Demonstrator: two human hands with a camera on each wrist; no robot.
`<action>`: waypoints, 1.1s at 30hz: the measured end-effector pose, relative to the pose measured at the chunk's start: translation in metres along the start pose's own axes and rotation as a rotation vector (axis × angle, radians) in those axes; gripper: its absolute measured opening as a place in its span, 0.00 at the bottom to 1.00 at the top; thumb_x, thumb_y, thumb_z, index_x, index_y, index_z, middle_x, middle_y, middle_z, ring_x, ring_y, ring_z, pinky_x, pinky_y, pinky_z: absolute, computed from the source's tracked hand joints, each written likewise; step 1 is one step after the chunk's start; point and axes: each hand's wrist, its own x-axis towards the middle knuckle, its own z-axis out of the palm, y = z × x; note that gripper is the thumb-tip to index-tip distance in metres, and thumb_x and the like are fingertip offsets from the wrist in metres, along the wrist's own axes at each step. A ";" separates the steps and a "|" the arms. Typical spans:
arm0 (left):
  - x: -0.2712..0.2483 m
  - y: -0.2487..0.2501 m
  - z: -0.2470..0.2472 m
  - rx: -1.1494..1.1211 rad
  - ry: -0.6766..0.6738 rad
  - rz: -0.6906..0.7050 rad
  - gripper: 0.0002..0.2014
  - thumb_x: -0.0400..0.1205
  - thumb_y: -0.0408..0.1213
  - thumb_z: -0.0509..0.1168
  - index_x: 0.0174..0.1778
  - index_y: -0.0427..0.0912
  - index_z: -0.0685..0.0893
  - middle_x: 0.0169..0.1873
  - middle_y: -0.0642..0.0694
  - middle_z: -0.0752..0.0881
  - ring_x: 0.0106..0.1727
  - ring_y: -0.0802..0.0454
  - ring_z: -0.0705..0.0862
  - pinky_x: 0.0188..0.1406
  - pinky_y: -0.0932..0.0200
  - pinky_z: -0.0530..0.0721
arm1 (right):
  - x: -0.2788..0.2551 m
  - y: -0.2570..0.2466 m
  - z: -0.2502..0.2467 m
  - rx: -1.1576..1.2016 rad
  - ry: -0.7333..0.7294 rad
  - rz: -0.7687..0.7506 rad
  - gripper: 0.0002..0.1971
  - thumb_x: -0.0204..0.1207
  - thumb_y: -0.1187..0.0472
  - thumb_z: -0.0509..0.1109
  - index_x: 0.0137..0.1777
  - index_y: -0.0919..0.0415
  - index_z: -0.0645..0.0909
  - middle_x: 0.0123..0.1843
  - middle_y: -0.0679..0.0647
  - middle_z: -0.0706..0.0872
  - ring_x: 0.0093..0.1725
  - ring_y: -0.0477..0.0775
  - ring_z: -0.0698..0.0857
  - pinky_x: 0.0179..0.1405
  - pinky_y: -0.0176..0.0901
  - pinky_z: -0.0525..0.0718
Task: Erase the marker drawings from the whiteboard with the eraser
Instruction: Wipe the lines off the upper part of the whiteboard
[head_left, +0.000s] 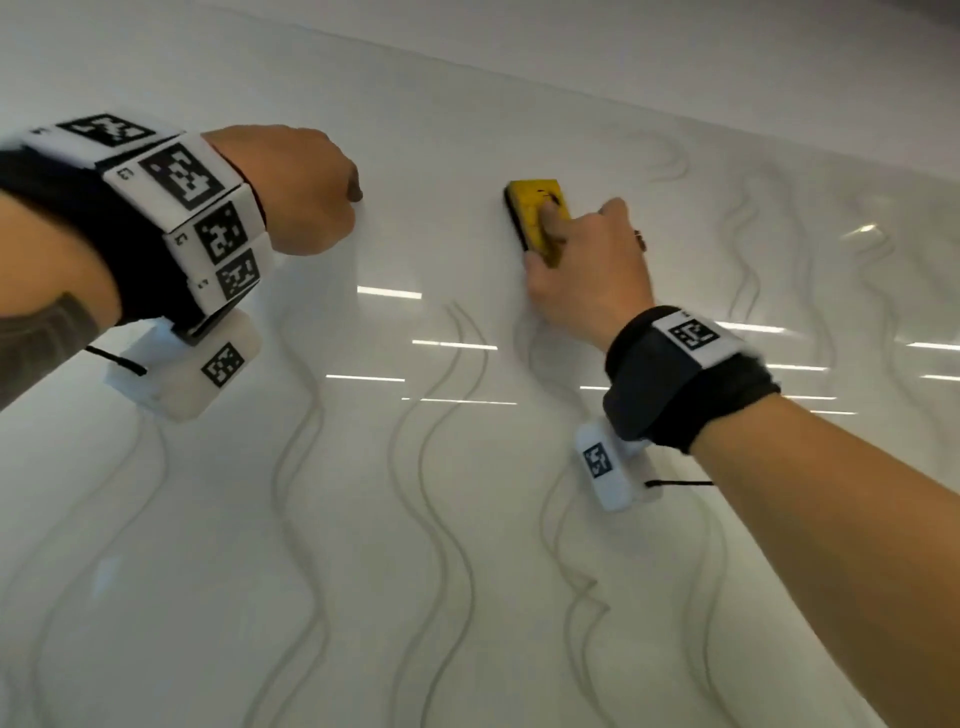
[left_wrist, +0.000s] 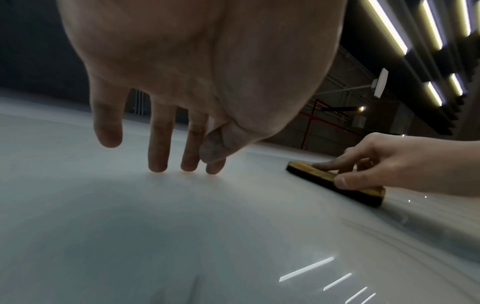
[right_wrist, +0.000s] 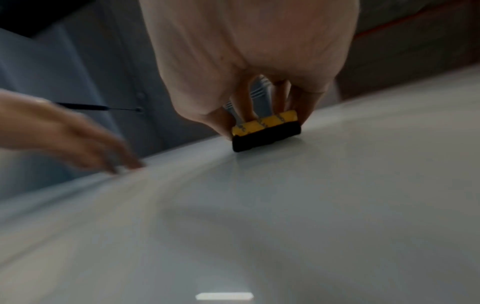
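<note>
A glossy whiteboard (head_left: 358, 582) fills the head view, covered with faint grey wavy marker lines (head_left: 448, 467). My right hand (head_left: 571, 249) grips a yellow eraser with a black felt underside (head_left: 532, 208) and presses it flat on the upper middle of the board. The right wrist view shows the thumb and fingers pinching the eraser (right_wrist: 265, 133) by its long sides. My left hand (head_left: 332, 192) is about a hand's width to its left. In the left wrist view its straight fingertips (left_wrist: 157, 164) touch the board and hold nothing. The patch around both hands looks wiped white.
The board's top edge (head_left: 649, 104) runs above the hands, with pale wall beyond. Grey wavy lines continue to the right (head_left: 748, 249) and across the whole lower half. Ceiling lights (left_wrist: 389, 28) reflect as bright bars on the board (head_left: 389, 293).
</note>
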 end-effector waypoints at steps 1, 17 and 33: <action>0.002 0.002 -0.001 0.004 0.003 -0.013 0.24 0.89 0.33 0.55 0.82 0.45 0.77 0.80 0.39 0.74 0.81 0.34 0.72 0.77 0.41 0.72 | -0.008 -0.009 0.005 0.001 -0.010 -0.085 0.26 0.84 0.49 0.66 0.82 0.51 0.74 0.63 0.62 0.73 0.58 0.67 0.77 0.58 0.48 0.78; 0.002 0.102 -0.012 -0.111 0.065 0.018 0.25 0.88 0.32 0.55 0.83 0.47 0.76 0.81 0.40 0.71 0.81 0.35 0.72 0.79 0.41 0.73 | 0.005 0.055 -0.008 0.011 -0.056 -0.151 0.25 0.83 0.50 0.65 0.79 0.53 0.73 0.72 0.66 0.69 0.65 0.76 0.78 0.62 0.55 0.81; 0.012 0.174 -0.016 -0.037 -0.063 -0.090 0.29 0.87 0.31 0.55 0.87 0.51 0.70 0.83 0.45 0.69 0.84 0.40 0.70 0.82 0.42 0.71 | 0.034 0.169 -0.050 0.076 -0.090 -0.058 0.23 0.83 0.53 0.67 0.77 0.55 0.77 0.72 0.67 0.69 0.67 0.77 0.77 0.67 0.55 0.79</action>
